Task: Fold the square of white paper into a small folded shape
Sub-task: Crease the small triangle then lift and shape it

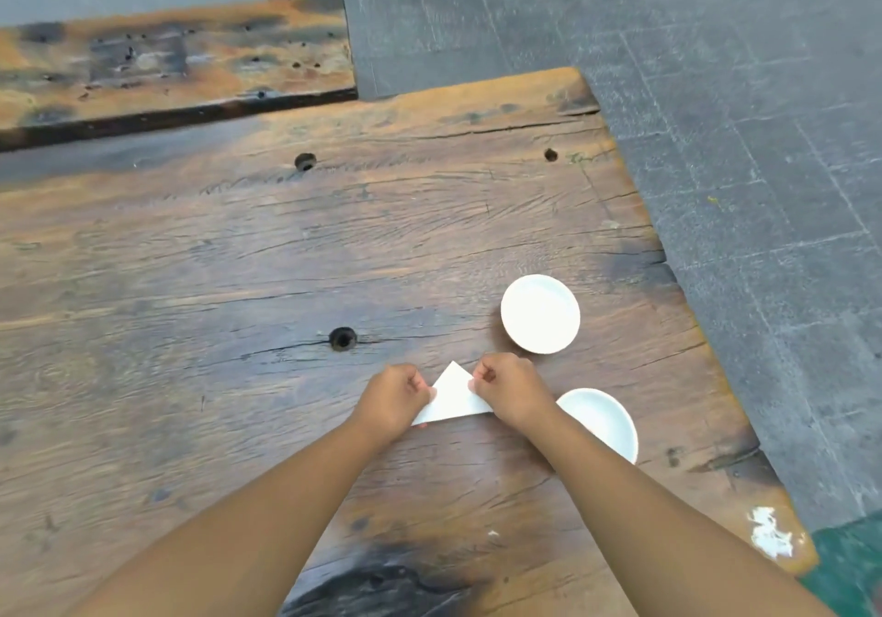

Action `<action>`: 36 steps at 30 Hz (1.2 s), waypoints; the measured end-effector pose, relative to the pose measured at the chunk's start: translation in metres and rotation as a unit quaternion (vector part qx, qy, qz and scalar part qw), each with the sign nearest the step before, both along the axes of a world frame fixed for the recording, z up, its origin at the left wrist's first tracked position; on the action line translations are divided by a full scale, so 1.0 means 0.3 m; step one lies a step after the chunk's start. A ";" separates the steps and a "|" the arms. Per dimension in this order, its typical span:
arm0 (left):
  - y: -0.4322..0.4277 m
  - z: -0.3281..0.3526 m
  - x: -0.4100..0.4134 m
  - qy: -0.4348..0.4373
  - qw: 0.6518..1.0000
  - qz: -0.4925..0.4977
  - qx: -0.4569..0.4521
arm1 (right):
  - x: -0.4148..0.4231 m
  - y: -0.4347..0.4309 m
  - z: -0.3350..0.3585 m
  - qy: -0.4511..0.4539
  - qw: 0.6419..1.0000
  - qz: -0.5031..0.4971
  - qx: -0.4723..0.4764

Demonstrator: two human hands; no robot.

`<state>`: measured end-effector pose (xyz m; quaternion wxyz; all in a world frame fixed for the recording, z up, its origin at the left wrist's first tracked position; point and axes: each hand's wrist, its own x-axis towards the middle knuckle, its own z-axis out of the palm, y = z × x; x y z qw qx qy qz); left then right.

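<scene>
The white paper (453, 397) is folded into a triangle with its tip pointing away from me. It lies on the worn wooden table (238, 282), near the front right. My left hand (396, 394) pinches its left slanted edge with curled fingers. My right hand (508, 389) pinches the right slanted edge the same way. The bottom corners of the triangle are partly hidden under both hands.
Two white bowls stand close by: one (540, 314) just beyond my right hand, the other (603, 421) partly behind my right wrist. The table's right edge (692, 311) drops to a grey tiled floor (763, 115). A second plank (172, 62) lies at the back left.
</scene>
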<state>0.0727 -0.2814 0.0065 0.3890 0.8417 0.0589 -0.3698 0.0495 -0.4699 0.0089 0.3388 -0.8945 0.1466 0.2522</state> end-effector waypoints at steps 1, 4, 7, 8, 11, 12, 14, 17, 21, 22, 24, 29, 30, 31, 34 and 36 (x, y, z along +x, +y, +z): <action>0.001 -0.016 -0.002 -0.011 1.000 -0.019 0.017 | -0.004 0.004 -0.015 0.001 1.000 0.008 -0.008; -0.004 -0.061 -0.009 -0.025 0.997 -0.054 0.047 | -0.020 0.015 -0.050 -0.002 0.999 0.023 -0.026; -0.018 -0.082 -0.012 -0.042 0.994 -0.066 0.075 | -0.016 0.018 -0.068 -0.006 0.999 0.012 -0.039; -0.021 -0.086 -0.011 -0.045 0.993 -0.063 0.084 | -0.014 0.017 -0.073 -0.007 0.999 0.010 -0.042; -0.027 -0.097 -0.011 -0.055 0.991 -0.063 0.106 | -0.012 0.017 -0.083 -0.007 0.999 0.013 -0.049; -0.029 -0.100 -0.013 -0.058 0.990 -0.070 0.112 | -0.012 0.018 -0.086 -0.006 0.999 0.014 -0.052; -0.029 -0.102 -0.017 -0.065 0.986 -0.087 0.126 | -0.011 0.016 -0.092 -0.001 0.998 0.012 -0.058; -0.022 -0.105 -0.015 -0.068 0.983 -0.096 0.137 | -0.009 0.015 -0.097 0.000 0.998 0.008 -0.059; -0.007 -0.107 -0.010 -0.070 0.980 -0.104 0.155 | -0.006 0.015 -0.093 0.003 0.998 0.017 -0.056; -0.005 -0.108 -0.010 -0.073 0.979 -0.106 0.157 | -0.006 0.016 -0.094 0.001 0.998 0.021 -0.056; -0.004 -0.110 -0.010 -0.076 0.979 -0.106 0.156 | -0.004 0.018 -0.095 -0.001 0.998 0.020 -0.061; -0.007 -0.100 -0.006 -0.066 0.982 -0.104 0.144 | -0.005 0.018 -0.091 0.012 0.999 -0.018 -0.043; -0.003 -0.099 -0.007 -0.063 0.984 -0.100 0.132 | -0.006 0.017 -0.089 0.011 0.999 -0.027 -0.036; 0.005 -0.093 -0.009 -0.057 0.987 -0.093 0.120 | -0.009 0.017 -0.081 0.010 0.999 -0.029 -0.031; 0.043 -0.079 -0.023 -0.040 0.991 -0.089 0.088 | -0.026 0.019 -0.065 -0.005 0.999 -0.009 -0.033; 0.084 -0.059 -0.029 -0.035 0.991 -0.106 0.071 | -0.032 0.032 -0.044 -0.019 0.999 0.001 -0.037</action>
